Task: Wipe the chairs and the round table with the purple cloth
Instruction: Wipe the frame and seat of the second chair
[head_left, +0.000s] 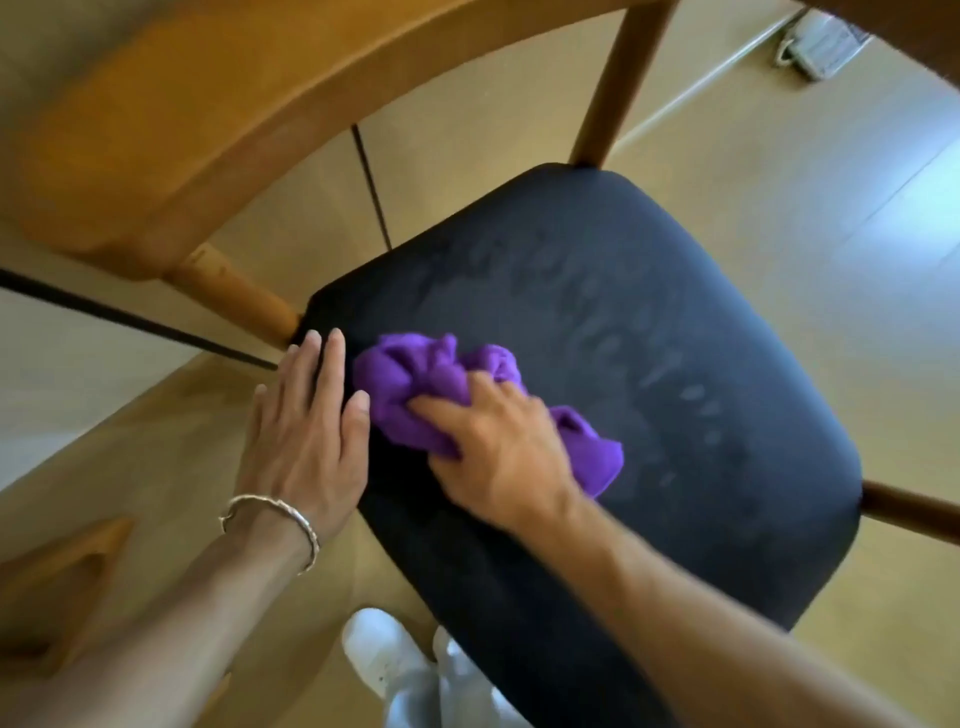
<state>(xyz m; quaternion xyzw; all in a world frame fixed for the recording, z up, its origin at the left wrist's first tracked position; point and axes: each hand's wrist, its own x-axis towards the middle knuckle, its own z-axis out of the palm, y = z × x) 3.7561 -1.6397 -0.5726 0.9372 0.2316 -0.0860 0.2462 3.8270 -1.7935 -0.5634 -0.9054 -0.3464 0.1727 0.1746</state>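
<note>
Near the left edge of the black padded chair seat (649, 338): crumpled purple cloth (415, 384), bunched under the right hand (498, 447), whose fingers curl into its folds. Left hand (306, 426), fingers straight, lies flat on the seat's edge just beside the cloth; silver bracelet (275, 514) at the wrist. Curved wooden backrest (182, 130) beyond.

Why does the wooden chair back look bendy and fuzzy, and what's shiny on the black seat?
Head view: the wide-angle lens bends the chair back, which is close and out of focus; pale streaks on the black seat look like damp wipe marks catching light; bright glare lies on the floor.
</note>
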